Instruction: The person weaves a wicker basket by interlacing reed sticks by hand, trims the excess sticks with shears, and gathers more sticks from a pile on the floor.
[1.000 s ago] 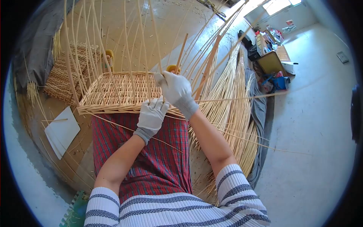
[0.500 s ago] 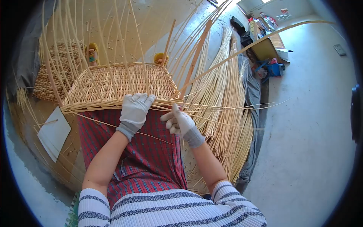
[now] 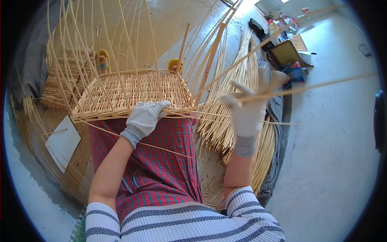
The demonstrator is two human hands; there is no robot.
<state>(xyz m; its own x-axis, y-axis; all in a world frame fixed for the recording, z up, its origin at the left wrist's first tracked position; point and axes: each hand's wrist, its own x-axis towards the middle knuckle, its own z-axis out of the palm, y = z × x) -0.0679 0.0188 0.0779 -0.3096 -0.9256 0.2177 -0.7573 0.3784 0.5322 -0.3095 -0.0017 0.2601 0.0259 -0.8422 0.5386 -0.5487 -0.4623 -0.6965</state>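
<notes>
A rectangular wicker basket (image 3: 133, 90) with long upright stakes (image 3: 102, 34) rests at my lap, its near edge over a red plaid cloth (image 3: 161, 157). My left hand (image 3: 144, 119), in a white glove with a grey cuff, is closed on the woven near edge, right of the middle. Out to the right, off the basket, my gloved right hand (image 3: 245, 117) is smeared by motion. A long pale willow rod (image 3: 314, 86) crosses at its fingers; I cannot tell whether they grip it. Several thin rods stick out rightward from the edge.
Large bundles of willow rods (image 3: 229, 88) lie on a dark sheet at the right. Another woven panel (image 3: 66, 76) lies at the left, near a white board (image 3: 63, 143). Yellow containers (image 3: 174, 63) stand beyond the basket. Boxes and a blue object (image 3: 298, 74) sit at the back right.
My right hand has left the basket's edge and swung up and to the right, and a rod now stretches out beside it. My left hand stays on the edge.
</notes>
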